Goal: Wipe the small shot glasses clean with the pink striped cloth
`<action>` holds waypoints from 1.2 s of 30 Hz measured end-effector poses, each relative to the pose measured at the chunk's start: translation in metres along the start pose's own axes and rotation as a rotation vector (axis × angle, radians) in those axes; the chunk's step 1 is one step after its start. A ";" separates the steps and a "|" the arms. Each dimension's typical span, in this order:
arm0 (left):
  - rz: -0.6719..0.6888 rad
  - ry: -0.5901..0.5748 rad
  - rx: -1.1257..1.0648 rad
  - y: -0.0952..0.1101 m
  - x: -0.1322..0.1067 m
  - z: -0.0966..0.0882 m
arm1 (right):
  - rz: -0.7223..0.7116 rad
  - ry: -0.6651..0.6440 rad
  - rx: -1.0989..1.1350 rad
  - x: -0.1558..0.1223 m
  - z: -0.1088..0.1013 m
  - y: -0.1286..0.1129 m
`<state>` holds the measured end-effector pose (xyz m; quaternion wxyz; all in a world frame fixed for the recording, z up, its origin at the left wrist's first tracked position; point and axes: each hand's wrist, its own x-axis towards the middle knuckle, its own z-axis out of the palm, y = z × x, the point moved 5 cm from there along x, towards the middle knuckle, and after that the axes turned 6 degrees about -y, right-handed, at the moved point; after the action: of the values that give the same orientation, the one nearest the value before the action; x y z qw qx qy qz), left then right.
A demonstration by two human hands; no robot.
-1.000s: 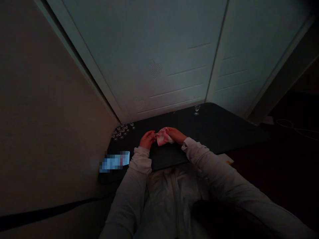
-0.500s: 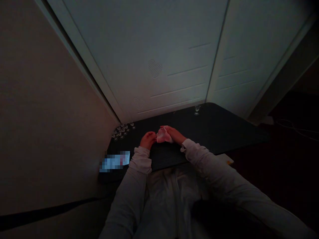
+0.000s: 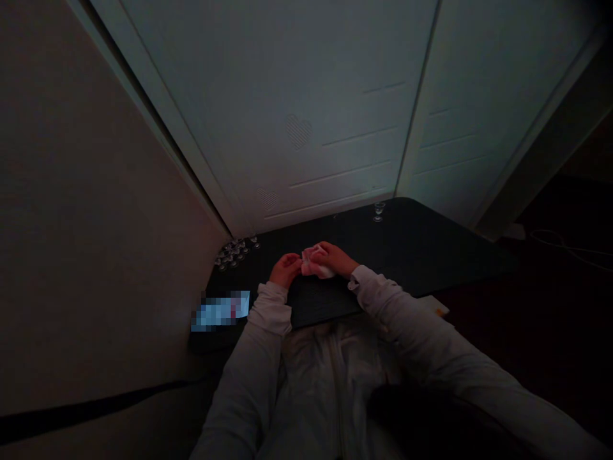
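The right hand closes around a bunched cloth, its fingers bent over the top and far side. The left hand is curled, fingertips drawn together at the cloth's left edge; what they pinch is too dark and small to tell. The cloth is between the two hands, above the near middle part of the table. It looks soft and thin, pink with whiter patches, crumpled into uneven folds, a pale end hanging below the right hand.

Pale, wrinkled sleeves bunch at both wrists. The tabletop is dark and matte with rounded corners. Small clear stemmed glasses crowd its far left corner; one similar glass stands upright alone near the back edge, its bowl flaring above a round foot. At left lies a bright bluish rectangle, blurred into blocks. Behind rise pale smooth panels with grooved lines and ribbed hearts.
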<state>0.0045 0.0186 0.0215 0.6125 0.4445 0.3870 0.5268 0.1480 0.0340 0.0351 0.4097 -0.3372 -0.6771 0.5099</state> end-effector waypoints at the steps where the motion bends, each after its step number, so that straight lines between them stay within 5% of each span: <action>1: -0.002 -0.004 0.002 0.000 0.000 0.001 | 0.000 -0.010 0.000 0.000 0.001 0.000; 36: -0.047 -0.146 0.245 -0.006 0.003 0.003 | 0.030 0.074 0.041 -0.002 -0.003 -0.003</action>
<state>0.0094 0.0213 0.0162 0.5921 0.5440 0.4132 0.4276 0.1511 0.0325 0.0383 0.4336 -0.3574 -0.6458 0.5169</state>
